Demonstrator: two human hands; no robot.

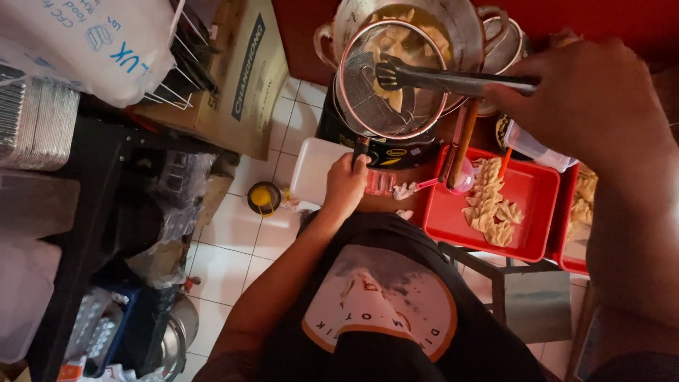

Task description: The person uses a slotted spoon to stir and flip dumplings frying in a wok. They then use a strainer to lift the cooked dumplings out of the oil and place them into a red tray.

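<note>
Hidden: the sieve handle is going under the left hand (344,185), so only a short dark bit is showing above the fingers. The tong handles are going into the right hand (590,99), and its fingers are facing away, so their tips are not showing.
Cut off: the pot (463,28) is running off the top edge. A second red tray is being cut by the right arm.
Hard to see: the food in the sieve is blurry, pale pieces only.
Left hand: it is wrapping tight around the handle of the sieve (391,79). The round wire bowl is sitting up past the fingers, over the pot.
Right hand: it is closing around the tongs (453,80). The black tong tips are reaching out past the fingers into the sieve and touching a pale piece of food (387,90).
Pot: it is sitting right under the sieve, holding yellow liquid with pale pieces in it.
Tray: the red tray (537,194) is lying below the right hand, with folded dough pieces (491,205) on it.
Near the left hand: a white tub (317,170) is sitting just beside the knuckles.
</note>
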